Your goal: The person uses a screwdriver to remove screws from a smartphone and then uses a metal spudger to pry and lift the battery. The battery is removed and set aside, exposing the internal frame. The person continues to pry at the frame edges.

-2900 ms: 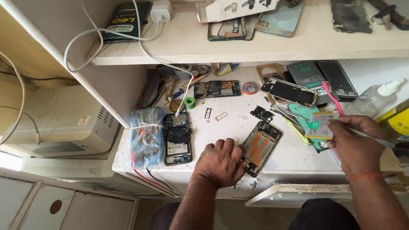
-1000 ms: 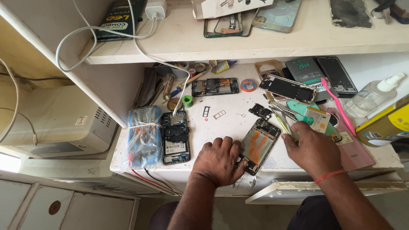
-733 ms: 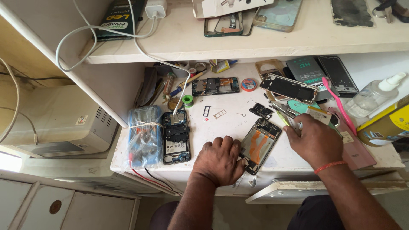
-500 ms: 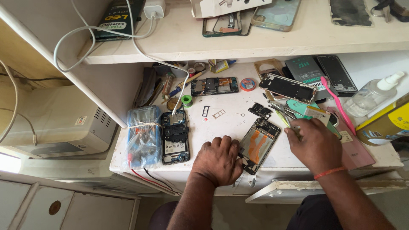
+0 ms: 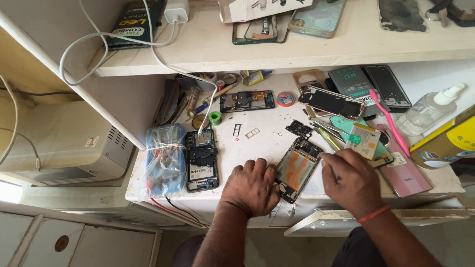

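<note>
An opened phone (image 5: 299, 168) with its orange-brown insides showing lies slanted near the front edge of the white bench (image 5: 262, 143). My left hand (image 5: 252, 185) rests knuckles-up on the bench, with its curled fingers pressed against the phone's lower left edge. My right hand (image 5: 349, 180) is closed around a thin metal tool (image 5: 324, 157). Only the tool's tip shows, at the phone's upper right edge. A small black loose part (image 5: 298, 128) lies just beyond the phone.
Left of my hands lie another opened phone (image 5: 202, 160) and a blue plastic-wrapped bundle (image 5: 163, 165). To the right are a pink toothbrush (image 5: 391, 123), a pink back cover (image 5: 405, 173), a spray bottle (image 5: 428, 109) and a yellow box (image 5: 445, 141). A cluttered shelf (image 5: 297, 49) overhangs the bench.
My right hand has moved left from the clutter at the right to the opened phone's right edge, bringing the thin tool with it. My left hand has stayed on the phone.
</note>
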### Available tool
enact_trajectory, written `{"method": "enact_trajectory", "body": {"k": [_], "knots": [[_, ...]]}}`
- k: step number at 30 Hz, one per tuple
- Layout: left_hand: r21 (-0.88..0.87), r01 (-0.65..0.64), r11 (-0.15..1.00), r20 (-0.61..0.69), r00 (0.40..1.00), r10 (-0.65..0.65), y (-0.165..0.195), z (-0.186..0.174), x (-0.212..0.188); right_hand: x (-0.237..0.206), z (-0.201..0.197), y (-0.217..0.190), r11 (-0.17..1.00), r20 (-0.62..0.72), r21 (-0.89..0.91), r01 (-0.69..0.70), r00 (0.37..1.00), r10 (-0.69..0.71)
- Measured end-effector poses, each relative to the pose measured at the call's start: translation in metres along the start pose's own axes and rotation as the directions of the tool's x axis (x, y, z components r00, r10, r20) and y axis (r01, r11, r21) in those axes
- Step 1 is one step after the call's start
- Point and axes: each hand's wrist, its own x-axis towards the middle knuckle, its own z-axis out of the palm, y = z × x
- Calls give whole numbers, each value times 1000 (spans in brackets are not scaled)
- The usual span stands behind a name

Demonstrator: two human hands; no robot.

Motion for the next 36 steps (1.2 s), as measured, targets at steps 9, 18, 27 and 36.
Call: {"method": "enact_trajectory", "body": {"k": [9,18,27,36], "knots": [[-26,0,1000,-30,1000,-1,-1,0,0,0,6,-2,998,50,48,-33,998,30],[-26,9,1000,34,999,-8,-1,-3,1,-1,6,5,1000,80,3,13,997,-13],[-5,-12,1000,76,997,12,0,-6,3,1,5,7,999,165,-34,17,986,-11],[-16,-20,1000,68,997,21,-1,-2,3,1,7,8,999,171,-7,40,984,-38]]}}
